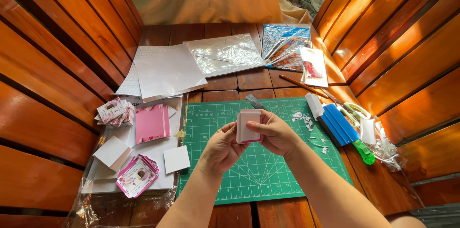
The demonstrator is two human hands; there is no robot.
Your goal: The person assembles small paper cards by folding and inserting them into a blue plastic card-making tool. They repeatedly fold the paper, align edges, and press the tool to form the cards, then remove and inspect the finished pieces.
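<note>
Over green mat [268,170], hands [249,141] pinching card stack [248,126]

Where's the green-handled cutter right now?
In the head view, the green-handled cutter lies at the right edge of the green cutting mat, just below the blue box and right of the hands.

Green gridded cutting mat [268,170], pink-edged white card stack [248,127], blue box [339,123], silver foil sheet [225,54]
</note>
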